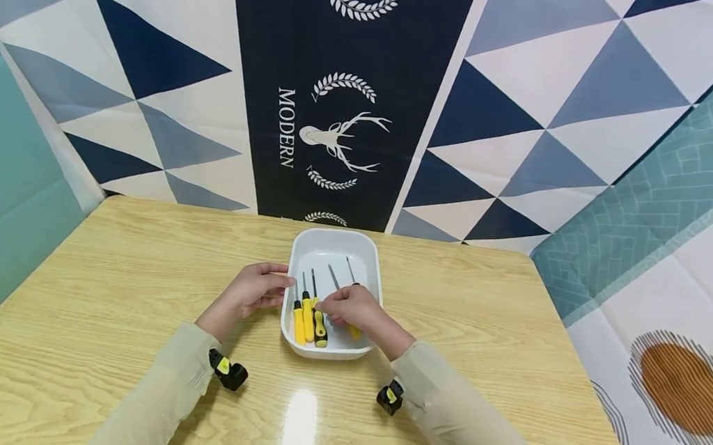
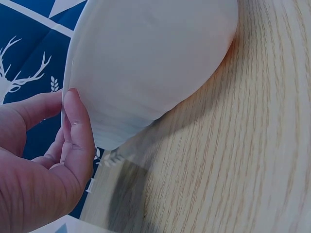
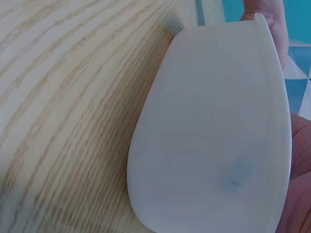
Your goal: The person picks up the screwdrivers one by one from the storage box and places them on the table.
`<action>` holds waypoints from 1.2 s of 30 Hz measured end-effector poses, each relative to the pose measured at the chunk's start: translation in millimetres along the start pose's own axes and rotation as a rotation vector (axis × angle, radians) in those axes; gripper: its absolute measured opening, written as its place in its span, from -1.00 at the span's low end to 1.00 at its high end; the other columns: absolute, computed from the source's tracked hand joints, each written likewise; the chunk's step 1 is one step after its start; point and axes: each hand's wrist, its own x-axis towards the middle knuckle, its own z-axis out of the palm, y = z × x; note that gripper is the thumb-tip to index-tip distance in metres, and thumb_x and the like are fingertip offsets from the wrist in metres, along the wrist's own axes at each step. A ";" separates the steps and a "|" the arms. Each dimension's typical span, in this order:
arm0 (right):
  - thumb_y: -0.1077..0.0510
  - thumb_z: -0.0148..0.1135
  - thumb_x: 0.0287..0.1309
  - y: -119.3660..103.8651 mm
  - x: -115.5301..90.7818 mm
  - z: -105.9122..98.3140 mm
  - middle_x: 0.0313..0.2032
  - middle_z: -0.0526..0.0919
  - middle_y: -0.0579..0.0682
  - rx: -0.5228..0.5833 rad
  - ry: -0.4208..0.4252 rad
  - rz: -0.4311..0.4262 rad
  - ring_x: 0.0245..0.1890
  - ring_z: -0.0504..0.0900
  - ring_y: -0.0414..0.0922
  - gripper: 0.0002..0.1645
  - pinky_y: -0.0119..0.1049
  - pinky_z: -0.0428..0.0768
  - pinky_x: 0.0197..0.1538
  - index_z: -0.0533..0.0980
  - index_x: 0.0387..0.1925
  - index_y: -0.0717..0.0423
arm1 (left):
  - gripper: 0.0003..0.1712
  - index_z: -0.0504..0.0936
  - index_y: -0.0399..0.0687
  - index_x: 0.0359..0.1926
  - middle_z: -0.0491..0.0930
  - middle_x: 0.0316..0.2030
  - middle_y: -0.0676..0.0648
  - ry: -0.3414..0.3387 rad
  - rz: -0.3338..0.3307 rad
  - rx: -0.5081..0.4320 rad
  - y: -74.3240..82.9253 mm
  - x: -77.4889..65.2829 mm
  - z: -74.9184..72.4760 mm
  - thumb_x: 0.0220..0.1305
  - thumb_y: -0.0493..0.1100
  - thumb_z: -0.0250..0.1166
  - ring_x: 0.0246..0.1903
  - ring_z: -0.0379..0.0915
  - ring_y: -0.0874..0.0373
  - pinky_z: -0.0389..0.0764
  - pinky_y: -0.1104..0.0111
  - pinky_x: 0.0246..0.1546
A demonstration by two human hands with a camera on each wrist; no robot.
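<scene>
A white plastic tray (image 1: 327,353) stands on the table with several screwdrivers inside. At its left side, my left hand (image 1: 259,289) pinches the rim, the thumb over the edge and fingers against the outer wall (image 2: 155,58). Over the tray's middle reaches my right hand (image 1: 352,307), its fingertips pinching the yellow-and-black handle of a screwdriver (image 1: 320,329). To the left of that lie two yellow-handled screwdrivers (image 1: 299,324), shafts pointing away from me. Right of it, more shafts (image 1: 333,276) show, their handles partly hidden under the right hand.
The wooden table (image 1: 140,261) extends around the tray to a patterned cloth backdrop (image 1: 337,144). Patterned cloth also hangs at the right side and teal cloth at the left. A small black camera (image 1: 231,373) is strapped to each wrist.
</scene>
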 end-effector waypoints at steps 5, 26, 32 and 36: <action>-0.11 0.38 -0.02 0.5 1.9 1.5 -0.37 0.64 -0.04 -0.025 0.004 0.016 -0.41 0.59 -0.17 -0.62 -0.38 0.57 -0.31 0.61 -0.28 0.09 | -0.44 0.37 -0.19 0.23 0.60 -0.25 -0.07 0.003 -0.005 0.014 0.1 1.6 -0.3 0.21 -0.20 0.27 -0.38 0.56 0.21 0.66 0.47 -0.35; -0.14 0.36 -0.03 -5.0 -2.9 7.5 -0.39 0.66 -0.02 -0.073 0.025 0.029 -0.40 0.63 -0.15 -0.55 -0.33 0.60 -0.28 0.62 -0.25 0.14 | -0.44 0.38 -0.20 0.22 0.60 -0.23 -0.09 0.003 -0.004 0.006 -0.6 1.4 -1.0 0.21 -0.20 0.28 -0.37 0.55 0.20 0.66 0.46 -0.33; -0.13 0.37 -0.04 -6.1 -2.5 9.4 -0.39 0.66 0.00 -0.081 0.041 0.045 -0.40 0.63 -0.13 -0.55 -0.30 0.60 -0.27 0.61 -0.26 0.15 | -0.43 0.37 -0.20 0.23 0.60 -0.22 -0.09 -0.004 -0.002 -0.001 -1.0 1.7 -1.4 0.21 -0.21 0.27 -0.38 0.56 0.21 0.67 0.45 -0.32; -0.11 0.37 -0.03 -6.3 -1.9 10.4 -0.39 0.65 0.00 -0.093 0.045 0.052 -0.39 0.61 -0.13 -0.58 -0.31 0.58 -0.29 0.60 -0.29 0.15 | -0.43 0.37 -0.20 0.23 0.60 -0.23 -0.08 -0.005 -0.004 -0.001 -0.5 1.2 -1.3 0.21 -0.20 0.27 -0.38 0.56 0.21 0.67 0.45 -0.32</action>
